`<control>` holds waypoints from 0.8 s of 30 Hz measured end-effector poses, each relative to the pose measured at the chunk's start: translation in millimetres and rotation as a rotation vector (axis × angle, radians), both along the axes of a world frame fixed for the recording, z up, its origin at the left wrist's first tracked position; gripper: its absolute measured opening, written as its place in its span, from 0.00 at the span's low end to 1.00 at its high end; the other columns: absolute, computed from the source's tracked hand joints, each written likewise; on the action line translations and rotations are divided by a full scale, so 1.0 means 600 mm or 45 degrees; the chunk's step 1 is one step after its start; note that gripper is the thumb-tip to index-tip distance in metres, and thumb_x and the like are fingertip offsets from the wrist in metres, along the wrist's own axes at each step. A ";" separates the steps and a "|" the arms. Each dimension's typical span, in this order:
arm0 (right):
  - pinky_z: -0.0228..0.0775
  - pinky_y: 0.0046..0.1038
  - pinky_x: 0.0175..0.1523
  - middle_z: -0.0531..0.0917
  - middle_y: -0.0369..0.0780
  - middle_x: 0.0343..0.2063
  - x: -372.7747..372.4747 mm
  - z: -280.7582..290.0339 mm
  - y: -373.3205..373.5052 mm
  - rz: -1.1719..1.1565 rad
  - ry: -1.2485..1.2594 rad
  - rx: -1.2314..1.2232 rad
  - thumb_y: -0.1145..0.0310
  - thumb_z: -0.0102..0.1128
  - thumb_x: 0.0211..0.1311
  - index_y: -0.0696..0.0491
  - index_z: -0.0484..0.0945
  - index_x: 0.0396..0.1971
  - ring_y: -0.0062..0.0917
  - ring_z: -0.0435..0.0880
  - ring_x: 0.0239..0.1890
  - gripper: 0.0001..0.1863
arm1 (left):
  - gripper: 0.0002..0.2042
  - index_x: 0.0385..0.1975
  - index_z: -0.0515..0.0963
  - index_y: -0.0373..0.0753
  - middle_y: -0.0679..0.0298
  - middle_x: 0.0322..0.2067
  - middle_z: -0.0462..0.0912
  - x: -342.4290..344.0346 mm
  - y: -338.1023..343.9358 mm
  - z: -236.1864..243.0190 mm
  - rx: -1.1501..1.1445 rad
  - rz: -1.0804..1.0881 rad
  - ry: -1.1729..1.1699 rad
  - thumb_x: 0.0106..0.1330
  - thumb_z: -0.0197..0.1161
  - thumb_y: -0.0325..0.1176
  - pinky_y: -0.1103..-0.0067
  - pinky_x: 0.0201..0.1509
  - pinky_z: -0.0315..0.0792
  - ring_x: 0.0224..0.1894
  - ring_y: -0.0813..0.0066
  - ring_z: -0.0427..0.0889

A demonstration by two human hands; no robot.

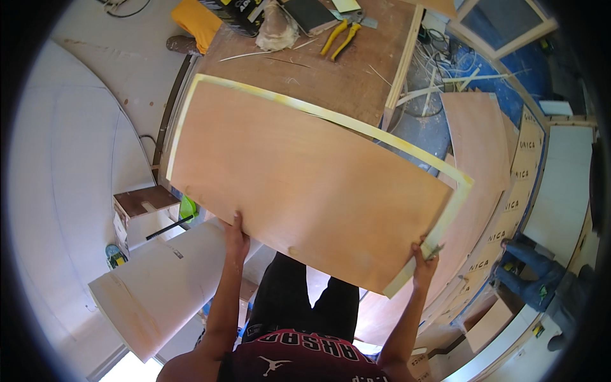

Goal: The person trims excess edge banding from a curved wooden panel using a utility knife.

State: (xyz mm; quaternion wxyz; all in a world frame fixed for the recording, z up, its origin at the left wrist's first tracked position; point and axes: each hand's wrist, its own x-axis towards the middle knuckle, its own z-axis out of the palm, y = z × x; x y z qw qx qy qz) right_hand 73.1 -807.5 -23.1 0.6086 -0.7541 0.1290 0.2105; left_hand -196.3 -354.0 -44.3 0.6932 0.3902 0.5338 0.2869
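Held tilted in front of me is a large rectangular plywood panel (305, 184), with pale yellowish strips along its far, left and right edges. My left hand (237, 243) grips its near edge, thumb lying on top and the fingers hidden below. At the right end, my right hand (423, 266) is closed on the panel's strip-edged side, with its thumb on the upper face. Something small and dark shows by the right fingers, too unclear to name. The panel's far part overlaps a brown wooden worktable (280, 79).
Yellow-handled pliers (341, 38), a crumpled pale cloth (278, 28) and a dark can lie on the worktable. Wood strips and cables litter the floor at far right. Plywood sheets (477, 134) lean right. A white cylinder-like form (159, 286) stands left; another person's blue trousers (531, 274) show right.
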 end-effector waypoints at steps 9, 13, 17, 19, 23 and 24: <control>0.65 0.32 0.68 0.78 0.42 0.58 0.053 -0.017 -0.066 -0.139 -0.082 -0.075 0.59 0.66 0.74 0.59 0.73 0.62 0.28 0.75 0.60 0.26 | 0.33 0.78 0.58 0.44 0.44 0.76 0.57 0.129 0.144 0.105 1.424 -0.329 1.150 0.77 0.61 0.42 0.52 0.80 0.49 0.77 0.41 0.56; 0.61 0.39 0.73 0.70 0.49 0.67 0.046 -0.038 -0.077 -0.275 -0.121 -0.281 0.54 0.58 0.79 0.62 0.65 0.69 0.36 0.69 0.69 0.31 | 0.20 0.65 0.76 0.42 0.44 0.69 0.69 0.290 0.422 0.063 1.605 -0.326 1.124 0.77 0.59 0.40 0.54 0.75 0.56 0.70 0.41 0.64; 0.67 0.44 0.69 0.72 0.57 0.64 0.078 0.027 -0.024 -0.072 -0.337 -0.974 0.49 0.53 0.80 0.62 0.63 0.68 0.45 0.73 0.67 0.33 | 0.19 0.63 0.78 0.41 0.47 0.64 0.75 0.436 0.580 0.013 1.558 -0.070 1.258 0.79 0.56 0.42 0.54 0.72 0.60 0.67 0.41 0.69; 0.71 0.47 0.62 0.74 0.58 0.60 0.095 0.083 0.048 -0.071 -0.348 -1.502 0.46 0.53 0.79 0.62 0.63 0.66 0.50 0.77 0.62 0.34 | 0.21 0.62 0.79 0.40 0.47 0.63 0.77 0.468 0.596 0.016 1.438 0.093 1.226 0.80 0.52 0.46 0.54 0.71 0.61 0.66 0.41 0.70; 0.74 0.47 0.56 0.76 0.58 0.53 0.169 0.195 0.253 0.212 -0.360 -1.553 0.52 0.52 0.81 0.61 0.63 0.57 0.50 0.79 0.54 0.25 | 0.26 0.56 0.82 0.40 0.48 0.57 0.82 0.497 0.625 0.002 0.955 -0.178 1.613 0.82 0.42 0.54 0.51 0.68 0.62 0.63 0.41 0.74; 0.73 0.46 0.55 0.75 0.57 0.51 0.183 0.216 0.320 0.378 -0.419 -1.345 0.56 0.51 0.81 0.61 0.62 0.58 0.49 0.80 0.51 0.23 | 0.28 0.54 0.82 0.40 0.48 0.56 0.83 0.494 0.639 0.001 0.880 -0.196 1.636 0.82 0.40 0.55 0.51 0.68 0.62 0.62 0.41 0.75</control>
